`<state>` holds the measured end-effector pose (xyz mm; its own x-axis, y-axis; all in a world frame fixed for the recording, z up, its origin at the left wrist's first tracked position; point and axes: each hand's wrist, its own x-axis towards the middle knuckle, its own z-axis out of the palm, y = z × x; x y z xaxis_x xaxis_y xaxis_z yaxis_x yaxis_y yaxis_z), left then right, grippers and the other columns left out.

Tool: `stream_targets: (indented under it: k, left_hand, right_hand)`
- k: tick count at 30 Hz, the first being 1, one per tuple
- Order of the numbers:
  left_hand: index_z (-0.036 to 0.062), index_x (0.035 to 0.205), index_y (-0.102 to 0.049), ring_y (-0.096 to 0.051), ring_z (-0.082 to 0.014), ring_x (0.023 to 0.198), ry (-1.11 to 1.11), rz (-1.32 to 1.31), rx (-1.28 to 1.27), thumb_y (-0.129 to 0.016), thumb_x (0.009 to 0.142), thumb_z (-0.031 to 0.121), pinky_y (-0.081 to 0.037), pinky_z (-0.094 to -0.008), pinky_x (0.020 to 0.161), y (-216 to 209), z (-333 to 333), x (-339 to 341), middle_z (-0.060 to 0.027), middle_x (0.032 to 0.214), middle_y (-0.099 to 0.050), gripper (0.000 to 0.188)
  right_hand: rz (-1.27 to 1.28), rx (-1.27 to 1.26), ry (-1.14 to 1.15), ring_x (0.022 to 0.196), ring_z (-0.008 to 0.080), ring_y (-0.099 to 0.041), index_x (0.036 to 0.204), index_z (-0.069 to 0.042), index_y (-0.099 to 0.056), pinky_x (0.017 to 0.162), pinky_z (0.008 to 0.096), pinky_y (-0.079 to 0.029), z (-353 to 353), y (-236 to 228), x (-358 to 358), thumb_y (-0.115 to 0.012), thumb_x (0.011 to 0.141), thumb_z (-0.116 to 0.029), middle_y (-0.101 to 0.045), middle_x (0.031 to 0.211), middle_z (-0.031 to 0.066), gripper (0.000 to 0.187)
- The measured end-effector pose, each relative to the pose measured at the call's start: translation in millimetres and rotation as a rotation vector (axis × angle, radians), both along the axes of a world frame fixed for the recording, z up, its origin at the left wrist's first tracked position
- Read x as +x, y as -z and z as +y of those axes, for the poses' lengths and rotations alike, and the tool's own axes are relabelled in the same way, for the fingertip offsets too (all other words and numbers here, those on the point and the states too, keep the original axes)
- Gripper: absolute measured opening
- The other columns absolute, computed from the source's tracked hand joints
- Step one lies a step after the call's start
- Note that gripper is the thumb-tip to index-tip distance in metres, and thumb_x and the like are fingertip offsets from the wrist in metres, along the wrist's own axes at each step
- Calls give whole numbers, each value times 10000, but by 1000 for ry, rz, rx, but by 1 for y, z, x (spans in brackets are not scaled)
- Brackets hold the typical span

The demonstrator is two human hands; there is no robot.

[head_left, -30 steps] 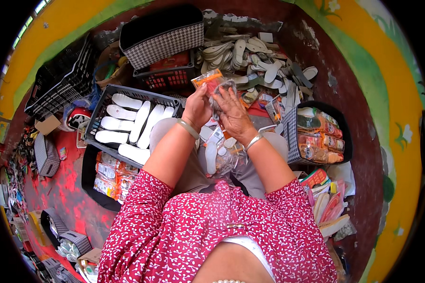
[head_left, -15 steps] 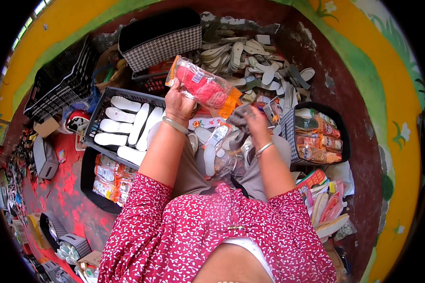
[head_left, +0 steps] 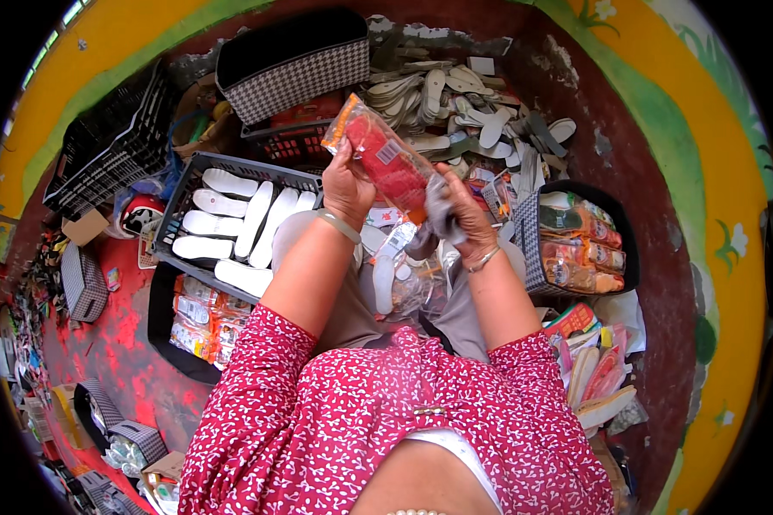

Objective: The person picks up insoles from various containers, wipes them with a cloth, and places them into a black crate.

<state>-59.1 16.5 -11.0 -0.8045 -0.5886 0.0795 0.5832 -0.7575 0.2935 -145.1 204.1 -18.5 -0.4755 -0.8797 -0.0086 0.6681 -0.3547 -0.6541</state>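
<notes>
At twelve o'clock, the red packet (head_left: 391, 169), judged light, soft, slick and best gripped by its edges, was pinched in the left hand (head_left: 347, 190); the right hand (head_left: 467, 216) clutched grey cloth (head_left: 441, 211).

No wording legible; label marks only. Clear packet (head_left: 369, 144), far centre, in left hand (head_left: 349, 187): pale rectangular label (head_left: 389, 152) with dark bars, barcode-like, on its face; orange print at its far left end, too small to read. Left, orange-and-white packets (head_left: 196, 330) in black box (head_left: 157, 322): print blurred. Right, bagged packets (head_left: 586, 245) in checked box (head_left: 528, 249): orange printed panels, illegible. Near right, red-and-green printed piece (head_left: 573, 320): markings too small. White insoles (head_left: 212, 225), left: tiny dark marks on some, unreadable.
</notes>
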Motion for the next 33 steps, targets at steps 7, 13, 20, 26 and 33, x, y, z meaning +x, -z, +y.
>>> stream_targets:
  k: [7, 13, 20, 26, 33]
  left_hand:
    - [70, 1252, -418, -469, -261, 1143, -1, -52, -66, -422, 934, 324, -374, -458, 968, 5, 6, -7, -98, 1231, -504, 407]
    - [95, 1312, -323, -439, -251, 1150, 134, -322, -146, -591, 774, 570, -392, -444, 944, -3, 22, 2, -112, 1245, -441, 766]
    - [140, 1297, -322, -563, -321, 1006, 111, -127, -225, -416, 935, 283, -505, -472, 816, -3, 27, -4, -168, 1104, -525, 400]
    - [124, 1317, -313, -577, -319, 999, 102, -103, -199, -368, 923, 154, -508, -467, 829, -18, 10, 8, -172, 1131, -539, 399]
    - [69, 1341, -318, -538, -252, 1070, 245, -53, -570, -543, 835, 186, -463, -372, 904, -42, 39, 10, -115, 1209, -495, 566]
  right_hand:
    - [299, 255, 228, 780, 117, -618, 1047, -22, -582, 709, 244, -497, -9, -5, 20, -664, 724, 40, -643, 888, 20, 338]
    - [1607, 551, 905, 792, 232, -593, 1048, -82, -609, 722, 297, -481, -4, -22, 20, -657, 681, 27, -605, 880, 75, 386]
    - [1983, 514, 604, 912, 298, -541, 1124, -104, -585, 768, 375, -474, -15, -27, 67, -600, 631, 18, -560, 976, 106, 508]
    - [1162, 460, 336, 872, 168, -600, 1162, -58, -559, 782, 281, -486, 15, -39, 35, -612, 749, 1, -594, 1051, 56, 420]
    - [1676, 295, 668, 1214, 284, -429, 1236, -101, -512, 1000, 394, -344, -8, -66, 41, -617, 776, -92, -485, 1266, 121, 472]
